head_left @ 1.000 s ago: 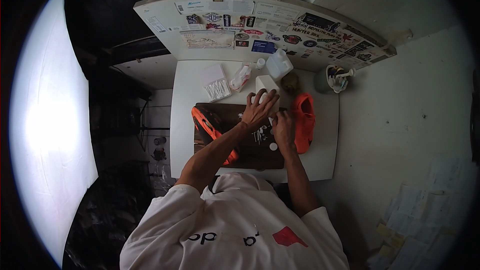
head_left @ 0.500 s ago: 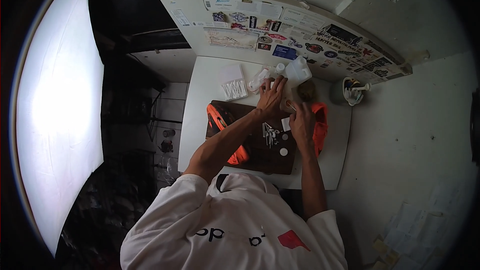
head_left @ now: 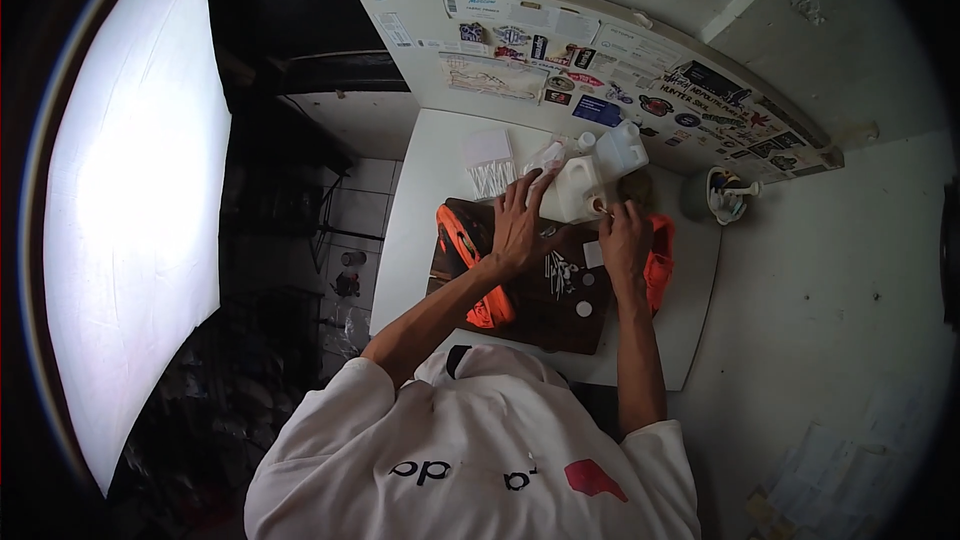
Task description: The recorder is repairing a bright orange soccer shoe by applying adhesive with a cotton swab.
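My left hand lies open, its fingers spread, beside a whitish plastic jug. The jug is tilted, with its round mouth toward my right hand. That hand is closed in a pinch on a thin pale stick that looks like a cotton swab, its tip at the jug's mouth. Below, on a dark brown board, lie several loose cotton swabs, a small white square and two small discs. An orange and black shoe-like thing rests left of the swabs, partly behind my left forearm.
A box of cotton swabs stands at the back left of the white table. Behind the jug is another translucent container. Orange material lies beyond my right wrist. A pot with tools stands at right, near a stickered panel.
My left hand has come back from the jug toward me and left, uncovering it. The right hand stays pinched near the jug's mouth. The whole view has shifted slightly.
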Action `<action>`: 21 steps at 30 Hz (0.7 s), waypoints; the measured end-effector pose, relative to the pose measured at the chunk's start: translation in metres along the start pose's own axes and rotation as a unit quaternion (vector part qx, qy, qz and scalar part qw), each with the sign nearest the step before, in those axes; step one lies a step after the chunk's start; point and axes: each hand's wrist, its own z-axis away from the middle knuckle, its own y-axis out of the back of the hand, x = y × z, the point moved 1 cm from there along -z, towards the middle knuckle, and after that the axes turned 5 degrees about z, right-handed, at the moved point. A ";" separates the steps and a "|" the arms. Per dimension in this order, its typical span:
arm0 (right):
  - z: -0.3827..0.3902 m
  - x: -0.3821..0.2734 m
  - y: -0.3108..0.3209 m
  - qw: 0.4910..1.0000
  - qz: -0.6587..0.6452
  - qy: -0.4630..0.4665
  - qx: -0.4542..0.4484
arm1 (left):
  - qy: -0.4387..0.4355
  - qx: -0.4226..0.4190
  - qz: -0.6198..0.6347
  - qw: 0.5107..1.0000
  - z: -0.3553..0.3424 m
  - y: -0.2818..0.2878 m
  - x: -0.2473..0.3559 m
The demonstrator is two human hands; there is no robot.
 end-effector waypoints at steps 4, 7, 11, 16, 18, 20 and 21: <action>0.011 0.010 -0.007 0.999 -0.040 -0.026 -0.001 | 0.243 0.173 -0.108 0.948 0.079 0.039 -0.041; 0.023 0.016 -0.008 0.980 -0.178 -0.090 -0.009 | 0.450 0.105 0.011 0.887 0.105 0.050 -0.062; 0.047 0.012 0.007 0.901 -0.407 -0.151 -0.005 | 0.435 -0.001 0.114 0.893 0.110 0.041 -0.099; 0.071 -0.025 0.051 0.822 -0.532 -0.201 -0.008 | 0.239 0.032 0.128 0.962 0.105 0.079 -0.069; 0.081 -0.033 0.070 0.776 -0.591 -0.218 -0.024 | 0.166 -0.029 0.104 0.980 0.089 0.122 -0.020; 0.084 -0.046 0.084 0.759 -0.611 -0.224 -0.023 | 0.094 -0.083 0.078 0.989 0.081 0.153 0.022; 0.088 -0.050 0.092 0.741 -0.628 -0.237 -0.014 | 0.058 -0.105 0.067 0.991 0.076 0.160 0.040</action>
